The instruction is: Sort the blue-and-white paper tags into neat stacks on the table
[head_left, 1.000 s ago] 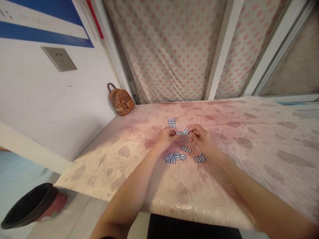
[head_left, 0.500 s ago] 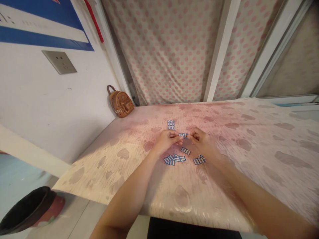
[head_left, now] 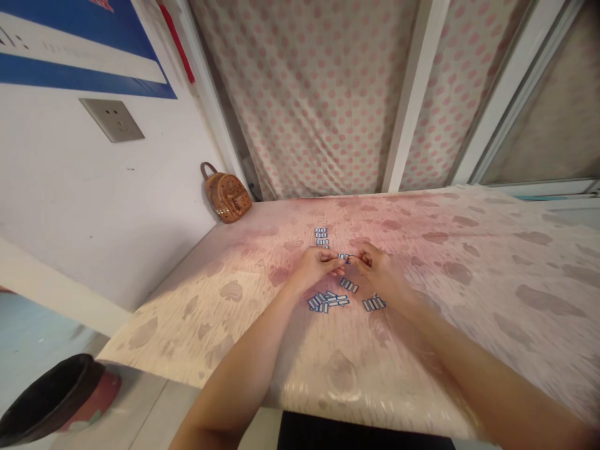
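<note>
Tiles (head_left: 345, 257), small blue-and-white pieces, sit pinched between both hands on the counter (head_left: 469, 262). Over the last second the left hand (head_left: 315, 267) and right hand (head_left: 377, 270) have closed in, so the row between the fingertips looks shorter and tighter. Both hands are curled, fingertips grasping it. Loose tiles (head_left: 328, 300) lie just nearer than the hands; a neat stack (head_left: 321, 236) sits just beyond the left.

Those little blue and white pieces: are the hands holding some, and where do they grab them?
Yes. The left hand and right hand pinch a short row of blue-and-white pieces by its two ends, fingertips only.
</note>
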### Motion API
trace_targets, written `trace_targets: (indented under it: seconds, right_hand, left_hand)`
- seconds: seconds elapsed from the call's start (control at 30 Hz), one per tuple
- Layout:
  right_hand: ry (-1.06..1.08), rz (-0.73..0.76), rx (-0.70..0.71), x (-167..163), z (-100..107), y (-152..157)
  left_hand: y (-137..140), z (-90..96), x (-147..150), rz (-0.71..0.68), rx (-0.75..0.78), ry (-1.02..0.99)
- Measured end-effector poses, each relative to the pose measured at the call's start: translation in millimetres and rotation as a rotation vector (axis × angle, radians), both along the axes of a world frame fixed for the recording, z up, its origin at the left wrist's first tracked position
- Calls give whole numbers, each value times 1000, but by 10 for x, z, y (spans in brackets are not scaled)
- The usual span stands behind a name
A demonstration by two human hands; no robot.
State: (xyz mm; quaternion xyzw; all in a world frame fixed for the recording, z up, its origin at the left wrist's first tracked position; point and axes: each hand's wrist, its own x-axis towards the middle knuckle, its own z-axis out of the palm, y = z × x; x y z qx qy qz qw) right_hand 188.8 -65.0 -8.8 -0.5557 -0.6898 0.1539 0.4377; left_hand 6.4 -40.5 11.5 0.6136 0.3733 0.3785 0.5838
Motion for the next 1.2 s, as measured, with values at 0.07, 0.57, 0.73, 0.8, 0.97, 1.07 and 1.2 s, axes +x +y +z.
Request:
trace_targets:
  seconds: [0.07, 0.57, 0.73, 0.8, 0.97, 1.07, 1.2]
  right_hand:
    - [47, 1, 17, 8, -15, 16]
    - [250, 230, -93, 36, -71, 88]
    - [245, 198, -91, 26, -34, 66]
    - [213, 181, -83, 35, -35, 66]
    - [-133, 99, -215, 77, -58, 15]
    - [-326, 88, -255, 77, -67, -37]
    - [-384, 149, -239, 58, -78, -67]
  left_hand:
    - [4, -4, -3, 0, 0, -10]
    - [15, 26, -35, -13, -73, -95]
    - [26, 9, -28, 30, -42, -92]
    - [55, -9, -31, 60, -33, -79]
    - [159, -57, -66, 254, 25, -28]
    - [188, -61, -95, 309, 43, -22]
    - [180, -57, -106, 309, 45, -5]
